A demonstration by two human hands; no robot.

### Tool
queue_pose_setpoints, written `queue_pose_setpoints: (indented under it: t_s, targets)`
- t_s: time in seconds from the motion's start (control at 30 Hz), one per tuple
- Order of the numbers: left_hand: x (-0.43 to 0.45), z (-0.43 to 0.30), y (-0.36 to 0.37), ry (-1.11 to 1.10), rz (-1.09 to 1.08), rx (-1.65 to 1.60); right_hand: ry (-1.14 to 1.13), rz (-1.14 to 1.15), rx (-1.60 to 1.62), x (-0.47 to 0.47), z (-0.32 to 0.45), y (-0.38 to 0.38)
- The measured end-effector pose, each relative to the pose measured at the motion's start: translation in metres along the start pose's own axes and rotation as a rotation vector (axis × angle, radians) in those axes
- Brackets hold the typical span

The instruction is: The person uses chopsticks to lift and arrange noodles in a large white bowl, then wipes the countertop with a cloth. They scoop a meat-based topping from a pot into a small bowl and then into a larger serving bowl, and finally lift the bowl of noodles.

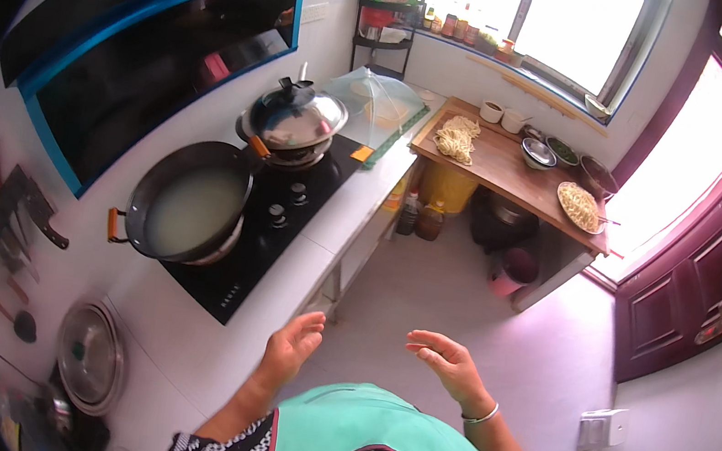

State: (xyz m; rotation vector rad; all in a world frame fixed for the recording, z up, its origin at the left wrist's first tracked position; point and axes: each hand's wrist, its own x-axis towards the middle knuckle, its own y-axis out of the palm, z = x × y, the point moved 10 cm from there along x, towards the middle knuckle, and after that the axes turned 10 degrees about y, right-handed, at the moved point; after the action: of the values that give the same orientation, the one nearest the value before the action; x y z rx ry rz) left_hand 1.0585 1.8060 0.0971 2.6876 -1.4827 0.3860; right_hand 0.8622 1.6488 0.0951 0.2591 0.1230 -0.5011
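My left hand (pixel 294 345) is raised before the green apron (pixel 368 420), near the edge of the white counter, and touches nothing. Level with it, my right hand (pixel 450 365) hangs over the floor with nothing in it; a bracelet circles that wrist. A black wok (pixel 188 201) of cloudy liquid sits on the near burner of the black gas hob (pixel 263 232). Behind it stands a second pan under a domed metal lid (pixel 294 112). Raw noodles (pixel 456 139) lie on the wooden board (pixel 507 170), and a plate of noodles (pixel 580 206) rests at its right end.
A mesh food cover (pixel 375 99) stands in the counter corner. Several bowls (pixel 538 153) line the board's back. Below are bottles (pixel 429 220), a yellow container (pixel 446 185) and a pink bin (pixel 513 272). Knives (pixel 41 212) hang at left. A dark red door (pixel 715 268) stands at right.
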Motion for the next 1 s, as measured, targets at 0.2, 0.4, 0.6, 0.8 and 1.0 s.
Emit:
queue_pose_setpoints:
  t_s: [0.2,0.4,0.6,0.8,1.0]
  targets:
    - [0.073,-0.003,0.081,0.0,0.229,0.281,0.001,-0.083,-0.028,-0.001,0.008,-0.063]
    - [0.129,0.055,0.04,-0.011,0.029,0.72,0.082,-0.008,-0.088,0.052,-0.011,-0.073]
    - [0.184,0.116,-0.066,-0.018,-0.212,1.056,0.075,0.197,-0.377,0.153,0.014,-0.053]
    - [0.228,0.126,-0.123,-0.107,-0.287,1.114,-0.058,0.421,-0.605,0.293,0.026,0.007]
    - [0.209,0.149,-0.172,-0.332,-0.498,1.083,-0.406,0.578,-0.98,0.416,0.006,0.132]
